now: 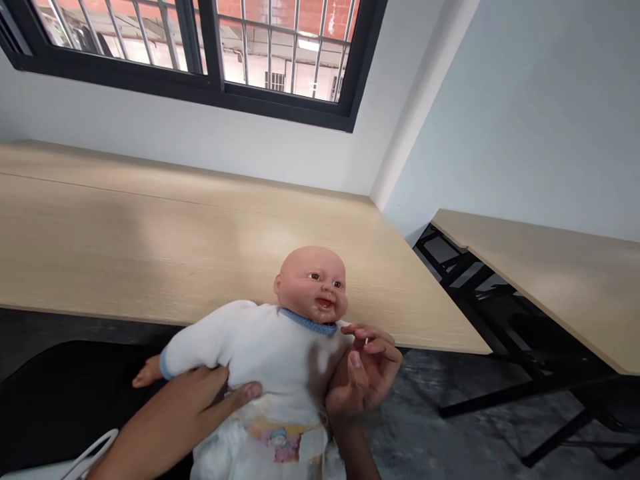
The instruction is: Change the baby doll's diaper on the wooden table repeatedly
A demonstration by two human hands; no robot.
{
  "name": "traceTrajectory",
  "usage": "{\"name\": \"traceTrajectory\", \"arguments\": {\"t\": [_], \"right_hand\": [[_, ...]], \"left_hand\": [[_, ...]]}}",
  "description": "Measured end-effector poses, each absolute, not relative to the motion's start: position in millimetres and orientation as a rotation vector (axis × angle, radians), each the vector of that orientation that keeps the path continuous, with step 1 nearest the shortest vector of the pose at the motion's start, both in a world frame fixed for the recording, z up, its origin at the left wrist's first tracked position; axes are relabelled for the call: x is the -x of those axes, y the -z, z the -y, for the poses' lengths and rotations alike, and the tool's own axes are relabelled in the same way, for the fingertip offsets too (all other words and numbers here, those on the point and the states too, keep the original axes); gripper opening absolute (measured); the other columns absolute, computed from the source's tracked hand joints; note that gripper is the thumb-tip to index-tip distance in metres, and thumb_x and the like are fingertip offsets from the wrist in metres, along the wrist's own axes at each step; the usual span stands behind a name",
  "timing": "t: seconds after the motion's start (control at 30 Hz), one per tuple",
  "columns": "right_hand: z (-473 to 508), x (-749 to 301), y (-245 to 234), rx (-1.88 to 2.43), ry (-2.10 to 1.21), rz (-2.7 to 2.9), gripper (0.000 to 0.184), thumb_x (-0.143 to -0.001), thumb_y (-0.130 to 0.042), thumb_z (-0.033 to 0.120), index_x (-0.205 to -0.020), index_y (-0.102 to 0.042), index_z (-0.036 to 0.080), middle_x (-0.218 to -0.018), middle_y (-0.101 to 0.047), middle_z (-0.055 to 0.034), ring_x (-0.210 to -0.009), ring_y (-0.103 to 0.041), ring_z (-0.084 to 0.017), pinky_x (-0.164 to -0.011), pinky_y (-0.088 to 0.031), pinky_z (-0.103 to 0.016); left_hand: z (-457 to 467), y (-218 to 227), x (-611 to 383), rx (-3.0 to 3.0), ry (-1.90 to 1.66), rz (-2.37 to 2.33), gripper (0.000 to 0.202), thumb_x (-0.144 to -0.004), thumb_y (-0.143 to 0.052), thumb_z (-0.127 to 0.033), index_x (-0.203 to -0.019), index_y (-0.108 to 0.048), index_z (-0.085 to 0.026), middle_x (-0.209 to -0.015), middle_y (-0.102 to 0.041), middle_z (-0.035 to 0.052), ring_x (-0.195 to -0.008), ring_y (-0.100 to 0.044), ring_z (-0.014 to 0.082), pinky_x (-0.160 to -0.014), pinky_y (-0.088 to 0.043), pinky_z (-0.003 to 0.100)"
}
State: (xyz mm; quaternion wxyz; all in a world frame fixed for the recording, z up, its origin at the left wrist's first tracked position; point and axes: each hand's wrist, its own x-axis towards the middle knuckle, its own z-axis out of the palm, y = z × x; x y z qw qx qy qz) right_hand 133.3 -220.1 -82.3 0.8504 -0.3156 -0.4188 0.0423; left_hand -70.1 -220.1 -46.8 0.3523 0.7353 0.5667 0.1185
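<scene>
Pale wood worktop [150,233] below barred window [280,47]. Left hand [185,407] lies flat, fingers spread on baby doll [280,353], not gripping; right hand [363,377] hangs open, fingers loosely curled, holding nothing.

**A bare training room or office, with a baby doll on hand**

Long light-wood desks [165,233] on black metal frames [465,287] ran along white walls [510,113], and a second desk [545,280] stood at the corner. The dark-framed window [215,87] had metal bars [270,47] and looked out on a brick building [330,20]. The floor [425,407] was grey and mottled, like bare concrete. The baby doll [265,353] suggested training, though the exact use was unclear.
</scene>
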Motion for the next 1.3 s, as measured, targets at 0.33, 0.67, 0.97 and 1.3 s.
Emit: {"name": "traceTrajectory", "arguments": {"t": [0.33, 0.67, 0.97, 1.3], "right_hand": [[225, -132, 77, 0.698, -0.047, 1.028, 0.02, -0.079, -0.055, 0.015, -0.088, -0.037, 0.019, -0.084, -0.04, -0.0007, -0.083, -0.046, -0.014, -0.074, -0.042, -0.031], [228, -130, 70, 0.681, 0.012, 1.055, 0.022, -0.077, -0.058, 0.016, -0.088, -0.039, 0.018, -0.083, -0.041, -0.0006, -0.08, -0.045, -0.013, -0.072, -0.041, -0.029], [227, -131, 72, 0.669, -0.006, 1.048, 0.023, -0.075, -0.058, 0.016, -0.088, -0.039, 0.018, -0.083, -0.041, -0.0008, -0.081, -0.045, -0.014, -0.072, -0.041, -0.03], [227, -132, 75, 0.665, -0.025, 1.051, 0.023, -0.076, -0.058, 0.018, -0.089, -0.039, 0.019, -0.083, -0.042, -0.0009, -0.081, -0.046, -0.014, -0.072, -0.041, -0.03]], "left_hand": [[234, 12, 6, -1.638, -1.004, -0.992, 0.031, -0.066, -0.075, -0.045, -0.068, -0.062, -0.017, -0.059, -0.053, -0.0016, -0.055, -0.047, 0.0105, -0.05, -0.037, 0.019], [233, 4, -4, -1.703, -0.863, -0.882, 0.019, -0.076, -0.069, -0.037, -0.073, -0.067, -0.018, -0.071, -0.058, 0.0015, -0.066, -0.05, 0.0127, -0.059, -0.039, 0.023], [233, 3, -3, -1.744, -0.894, -0.871, 0.022, -0.084, -0.06, -0.036, -0.073, -0.065, -0.017, -0.072, -0.059, 0.0024, -0.067, -0.052, 0.0126, -0.059, -0.04, 0.023], [233, 4, -2, -1.75, -0.9, -0.855, 0.02, -0.084, -0.06, -0.033, -0.072, -0.064, -0.018, -0.072, -0.06, 0.0019, -0.069, -0.055, 0.0123, -0.062, -0.042, 0.022]]}}
